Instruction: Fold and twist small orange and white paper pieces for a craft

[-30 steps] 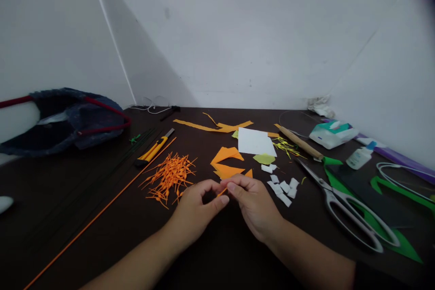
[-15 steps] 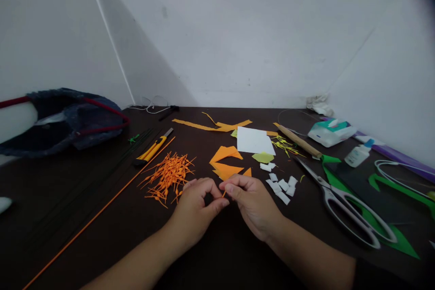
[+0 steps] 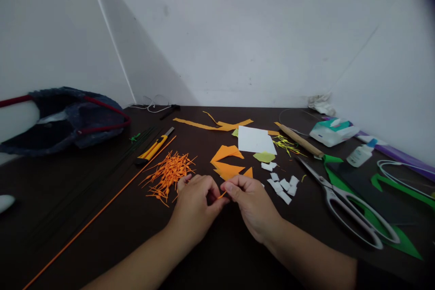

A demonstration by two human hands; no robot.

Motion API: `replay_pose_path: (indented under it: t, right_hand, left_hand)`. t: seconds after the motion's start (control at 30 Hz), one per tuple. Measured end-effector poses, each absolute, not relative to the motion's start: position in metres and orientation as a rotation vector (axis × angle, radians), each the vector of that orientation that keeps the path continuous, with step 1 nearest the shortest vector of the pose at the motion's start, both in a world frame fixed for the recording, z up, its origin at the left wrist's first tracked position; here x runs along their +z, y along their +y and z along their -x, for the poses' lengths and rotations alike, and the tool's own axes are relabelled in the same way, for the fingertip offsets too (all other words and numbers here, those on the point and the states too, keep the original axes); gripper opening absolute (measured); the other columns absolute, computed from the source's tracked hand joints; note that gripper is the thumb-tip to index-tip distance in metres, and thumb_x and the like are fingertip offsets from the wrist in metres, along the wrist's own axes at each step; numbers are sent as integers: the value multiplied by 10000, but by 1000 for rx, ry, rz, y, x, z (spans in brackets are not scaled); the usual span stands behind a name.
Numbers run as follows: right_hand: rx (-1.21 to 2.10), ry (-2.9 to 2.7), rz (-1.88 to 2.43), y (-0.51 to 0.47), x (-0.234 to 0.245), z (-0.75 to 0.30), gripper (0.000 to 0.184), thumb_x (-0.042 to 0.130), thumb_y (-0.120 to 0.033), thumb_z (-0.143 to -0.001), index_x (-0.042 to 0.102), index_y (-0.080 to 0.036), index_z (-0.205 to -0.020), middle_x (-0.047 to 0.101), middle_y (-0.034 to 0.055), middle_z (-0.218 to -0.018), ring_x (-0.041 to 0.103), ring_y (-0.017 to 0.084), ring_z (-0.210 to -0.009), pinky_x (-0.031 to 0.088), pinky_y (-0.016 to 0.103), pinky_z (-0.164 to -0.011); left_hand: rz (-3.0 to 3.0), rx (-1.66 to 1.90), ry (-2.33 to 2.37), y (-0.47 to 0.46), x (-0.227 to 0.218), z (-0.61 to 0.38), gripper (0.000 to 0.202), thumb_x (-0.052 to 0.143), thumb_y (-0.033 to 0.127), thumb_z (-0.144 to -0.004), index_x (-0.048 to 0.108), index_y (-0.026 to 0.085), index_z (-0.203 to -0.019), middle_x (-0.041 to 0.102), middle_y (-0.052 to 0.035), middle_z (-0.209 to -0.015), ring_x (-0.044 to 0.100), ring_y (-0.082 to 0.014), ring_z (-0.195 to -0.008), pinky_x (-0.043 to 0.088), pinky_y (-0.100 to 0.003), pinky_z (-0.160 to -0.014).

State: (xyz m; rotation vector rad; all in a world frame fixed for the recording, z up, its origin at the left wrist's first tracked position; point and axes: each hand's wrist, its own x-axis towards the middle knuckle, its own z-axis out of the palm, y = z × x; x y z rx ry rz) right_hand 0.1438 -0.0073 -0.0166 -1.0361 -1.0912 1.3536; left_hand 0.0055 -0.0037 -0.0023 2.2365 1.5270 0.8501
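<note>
My left hand and my right hand meet low in the middle of the dark table. Both pinch a tiny orange paper strip between thumb and fingertips. Just left of my left hand lies a pile of small orange rolled pieces. Beyond my hands are orange paper offcuts. Small white paper bits lie right of my right hand.
Large scissors lie on green paper at the right. A yellow utility knife and a long orange rod sit left. A white sheet, a glue bottle, a wooden stick and a dark bag are around.
My left hand has curled tighter, its fingers tucking over the strip; both hands stay in nearly the same spot. The view has shifted slightly.
</note>
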Motion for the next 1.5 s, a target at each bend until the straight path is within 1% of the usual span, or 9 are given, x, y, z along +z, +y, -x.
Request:
replay_pose_path:
  t: [0.3, 0.5, 0.67, 0.8, 1.0, 1.1, 1.27, 1.4, 1.5]
  right_hand:
    - [1279, -996, 1042, -10, -18, -135, 247, 643, -269, -662, 439, -193, -545, 423, -55, -505, 382, 105, -490, 330, 248, -501]
    - [1539, -905, 737, -9, -14, -141, 255, 551, -417, -746, 637, -177, -745, 524, 8, -662, 473, 132, -623, 395, 278, -597]
    - [1548, -1096, 703, -11, -13, -146, 86, 640, -264, -693, 651, -179, -697, 559, 6, -710, 494, 127, -665, 397, 274, -627]
    - [1503, -1091, 793, -12, -14, -145, 153, 632, -259, -692, 550, -180, -591, 512, -33, -580, 456, 100, -545, 377, 247, -527]
    - [1525, -916, 813, -11, -19, -138, 269, 675, -257, -627, 414, -209, -580, 452, -70, -495, 424, 95, -410, 354, 231, -383]
    - [1550, -885, 773, -9, -18, -137, 255, 687, -249, -620, 440, -202, -581, 457, -66, -485, 421, 95, -409, 357, 230, -380]
    - [1626, -1015, 654, -7, -12, -145, 171, 623, -333, -689, 610, -169, -739, 531, -2, -653, 474, 117, -545, 392, 260, -479]
    - [1532, -1125, 751, -9, -16, -147, 105, 594, -270, -719, 585, -175, -675, 551, -12, -615, 482, 111, -526, 393, 280, -542]
    - [1445, -1076, 873, -9, -22, -144, 169, 622, -265, -690, 498, -187, -607, 509, -40, -545, 461, 106, -498, 376, 259, -502]
  left_hand:
    - [-2071, 878, 1412, -10, 7, -11, 170, 612, 264, -683, 514, 202, -557, 557, 31, -594, 505, -161, -630, 345, -356, -758]
    - [-1627, 856, 1261, -11, 8, -9, 134, 596, 249, -681, 517, 192, -589, 534, 38, -577, 472, -125, -558, 375, -254, -555]
    - [-1417, 834, 1146, -11, 7, -7, 171, 600, 246, -675, 475, 181, -579, 443, 72, -504, 364, -79, -465, 315, -212, -478]
    - [-1391, 788, 1062, -12, 6, -7, 151, 616, 196, -656, 496, 170, -569, 462, 70, -512, 376, -77, -490, 312, -216, -510]
    - [-1485, 779, 1081, -10, 5, -9, 147, 595, 198, -666, 545, 165, -532, 527, 44, -537, 443, -109, -560, 336, -241, -575]
    - [-1492, 778, 1106, -11, 6, -8, 126, 594, 204, -664, 564, 162, -549, 539, 43, -548, 448, -114, -561, 337, -242, -578]
    - [-1458, 807, 1062, -10, 6, -6, 145, 586, 228, -681, 573, 160, -555, 541, 38, -575, 468, -123, -608, 349, -251, -631]
    - [-1471, 797, 1072, -9, 6, -5, 159, 576, 240, -694, 559, 164, -556, 516, 49, -549, 446, -118, -581, 331, -248, -607]
    - [-1501, 775, 1072, -10, 6, -6, 160, 571, 243, -699, 569, 163, -561, 526, 44, -555, 447, -119, -583, 328, -248, -602]
